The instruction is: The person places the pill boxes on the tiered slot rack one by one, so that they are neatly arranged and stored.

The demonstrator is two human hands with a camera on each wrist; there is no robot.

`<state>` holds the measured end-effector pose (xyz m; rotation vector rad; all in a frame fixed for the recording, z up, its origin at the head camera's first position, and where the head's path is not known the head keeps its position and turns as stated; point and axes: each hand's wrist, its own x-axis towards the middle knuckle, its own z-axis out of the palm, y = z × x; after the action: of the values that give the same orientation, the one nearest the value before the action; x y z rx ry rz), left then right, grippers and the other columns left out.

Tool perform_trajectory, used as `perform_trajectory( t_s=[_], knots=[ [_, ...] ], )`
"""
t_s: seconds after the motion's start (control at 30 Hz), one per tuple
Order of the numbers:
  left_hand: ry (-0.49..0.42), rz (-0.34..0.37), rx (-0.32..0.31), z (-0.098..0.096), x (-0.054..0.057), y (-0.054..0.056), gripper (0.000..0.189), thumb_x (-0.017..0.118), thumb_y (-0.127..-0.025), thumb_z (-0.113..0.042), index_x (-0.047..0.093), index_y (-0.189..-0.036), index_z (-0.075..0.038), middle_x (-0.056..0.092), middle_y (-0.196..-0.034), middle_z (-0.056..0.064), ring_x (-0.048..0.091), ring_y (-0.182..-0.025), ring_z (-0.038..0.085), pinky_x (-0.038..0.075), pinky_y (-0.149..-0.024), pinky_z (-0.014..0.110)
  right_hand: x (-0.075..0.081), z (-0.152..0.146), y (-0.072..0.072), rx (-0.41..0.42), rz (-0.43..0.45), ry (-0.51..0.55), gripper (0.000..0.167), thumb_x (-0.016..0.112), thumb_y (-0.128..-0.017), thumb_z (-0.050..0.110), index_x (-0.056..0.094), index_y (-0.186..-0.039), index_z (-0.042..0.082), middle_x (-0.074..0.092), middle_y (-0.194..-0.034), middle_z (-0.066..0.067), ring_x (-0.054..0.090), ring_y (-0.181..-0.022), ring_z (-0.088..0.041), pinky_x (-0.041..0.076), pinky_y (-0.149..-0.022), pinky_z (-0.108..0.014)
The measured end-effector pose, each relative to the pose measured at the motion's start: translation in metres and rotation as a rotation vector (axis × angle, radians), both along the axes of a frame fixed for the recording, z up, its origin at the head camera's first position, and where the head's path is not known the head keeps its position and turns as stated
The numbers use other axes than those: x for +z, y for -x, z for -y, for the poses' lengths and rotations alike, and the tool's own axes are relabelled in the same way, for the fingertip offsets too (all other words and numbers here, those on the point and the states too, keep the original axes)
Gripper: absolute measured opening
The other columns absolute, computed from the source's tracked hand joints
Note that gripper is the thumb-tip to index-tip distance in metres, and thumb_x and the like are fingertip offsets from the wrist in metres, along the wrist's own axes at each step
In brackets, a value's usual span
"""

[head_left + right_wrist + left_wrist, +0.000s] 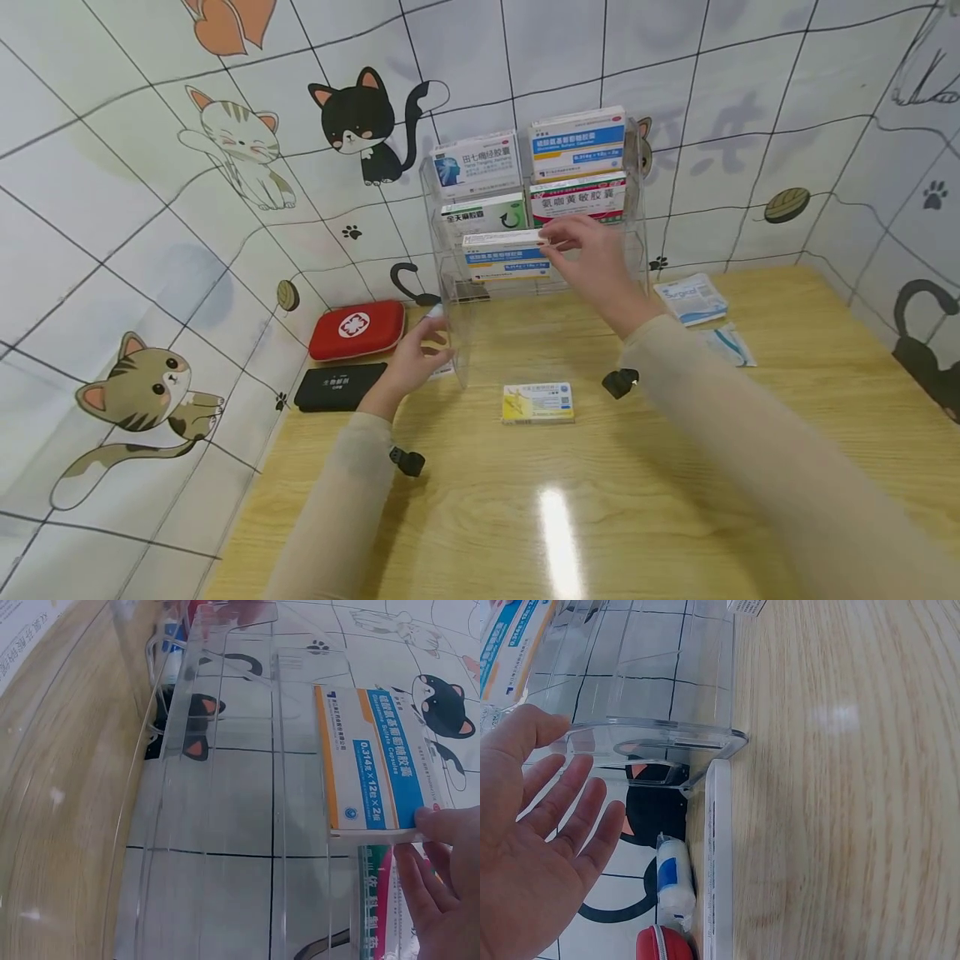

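Observation:
My right hand (pixel 596 262) pinches the right end of a white, blue and orange medicine box (pixel 504 260) at the front tier of a clear acrylic rack (pixel 459 342). In the right wrist view the thumb lies on the face of that box (pixel 364 761), with fingers beneath its end. Beside the rack's left wall is my left hand (pixel 408 362), its fingers loosely spread and holding nothing. Its thumb tip meets or nearly meets the clear panel's edge (pixel 630 724) in the left wrist view; contact is hard to tell.
Higher tiers hold a grey-white box (pixel 480 167), another blue-and-white box (pixel 577 146), a green-and-white box (pixel 483 217) and a red-trimmed box (pixel 577 198). A yellow-and-white box (pixel 537 403) lies in front. Left are a red case (pixel 356 331) and black pouch (pixel 337 387); right, white-blue packets (pixel 692 300).

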<state>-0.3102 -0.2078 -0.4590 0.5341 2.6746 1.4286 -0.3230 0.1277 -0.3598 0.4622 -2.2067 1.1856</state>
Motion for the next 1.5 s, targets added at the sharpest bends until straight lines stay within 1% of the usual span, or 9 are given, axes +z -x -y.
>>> perform_trajectory(
  t_s=[0.2,0.43,0.67,0.83,0.97,1.07,1.17,1.27,1.5],
  knots=[
    [0.008,-0.004,0.006,0.000,-0.001,0.002,0.048,0.074,-0.095,-0.012,0.055,-0.139,-0.010,0.060,-0.135,0.012,0.061,-0.121,0.031,0.054,-0.106,0.050,0.000,0.011,0.008,0.025,-0.021,0.019,0.019,0.079,-0.092,0.010,0.076,-0.110,0.006,0.072,-0.116,-0.007,0.072,-0.102,-0.022,0.062,-0.090,-0.039],
    [0.005,0.001,0.009,0.000,-0.001,0.000,0.048,0.073,-0.094,-0.010,0.055,-0.139,-0.009,0.060,-0.135,0.013,0.061,-0.120,0.033,0.054,-0.105,0.051,-0.009,0.018,0.013,0.071,0.073,-0.008,0.020,0.078,-0.093,0.014,0.076,-0.112,0.011,0.070,-0.120,-0.003,0.071,-0.103,-0.017,0.060,-0.094,-0.032],
    [0.003,-0.020,0.005,0.000,-0.003,0.001,0.048,0.073,-0.094,-0.008,0.055,-0.138,-0.007,0.060,-0.135,0.015,0.061,-0.118,0.033,0.055,-0.103,0.051,-0.016,0.020,0.009,0.101,0.104,-0.023,0.029,0.075,-0.093,0.005,0.074,-0.122,0.006,0.071,-0.129,-0.010,0.072,-0.112,-0.023,0.060,-0.096,-0.034],
    [0.007,-0.013,0.010,0.001,-0.003,0.001,0.047,0.073,-0.094,-0.010,0.056,-0.138,-0.009,0.060,-0.135,0.013,0.061,-0.118,0.031,0.055,-0.104,0.050,-0.018,0.013,-0.009,0.105,0.088,-0.031,0.033,0.076,-0.092,0.004,0.072,-0.125,0.006,0.069,-0.133,-0.009,0.067,-0.120,-0.025,0.058,-0.100,-0.038],
    [0.009,-0.009,0.009,0.001,-0.002,0.001,0.048,0.073,-0.095,-0.010,0.055,-0.139,-0.010,0.060,-0.136,0.012,0.061,-0.120,0.032,0.054,-0.104,0.050,-0.029,0.005,-0.036,0.128,0.090,-0.023,0.027,0.077,-0.091,0.004,0.074,-0.118,0.005,0.071,-0.124,-0.010,0.068,-0.109,-0.026,0.060,-0.095,-0.042],
    [0.007,-0.004,0.009,0.001,-0.001,0.001,0.048,0.073,-0.094,-0.009,0.055,-0.139,-0.010,0.059,-0.136,0.012,0.060,-0.120,0.032,0.054,-0.104,0.050,-0.045,-0.002,-0.054,0.147,0.099,-0.048,0.023,0.078,-0.091,0.006,0.076,-0.113,0.005,0.074,-0.118,-0.011,0.072,-0.098,-0.027,0.062,-0.089,-0.042],
    [0.008,0.000,0.014,0.001,-0.002,0.002,0.047,0.073,-0.095,-0.008,0.055,-0.138,-0.010,0.060,-0.136,0.012,0.060,-0.119,0.031,0.054,-0.105,0.050,-0.064,-0.009,-0.069,0.151,0.157,-0.078,0.019,0.079,-0.090,0.009,0.077,-0.109,0.008,0.075,-0.114,-0.009,0.073,-0.092,-0.024,0.063,-0.086,-0.041],
    [0.005,-0.001,0.016,0.000,-0.002,0.003,0.047,0.073,-0.094,-0.008,0.055,-0.138,-0.010,0.060,-0.135,0.011,0.060,-0.118,0.031,0.054,-0.105,0.050,-0.080,-0.016,-0.082,0.145,0.257,-0.097,0.018,0.080,-0.090,0.010,0.078,-0.108,0.012,0.076,-0.110,-0.007,0.074,-0.091,-0.022,0.063,-0.084,-0.042],
    [0.002,0.007,0.009,0.002,-0.002,0.004,0.049,0.074,-0.094,-0.009,0.055,-0.139,-0.007,0.060,-0.135,0.012,0.060,-0.119,0.031,0.054,-0.105,0.051,-0.114,-0.025,-0.105,0.195,0.415,-0.156,0.026,0.081,-0.089,0.011,0.076,-0.114,0.008,0.075,-0.116,-0.012,0.076,-0.095,-0.027,0.064,-0.083,-0.042]
  ],
)
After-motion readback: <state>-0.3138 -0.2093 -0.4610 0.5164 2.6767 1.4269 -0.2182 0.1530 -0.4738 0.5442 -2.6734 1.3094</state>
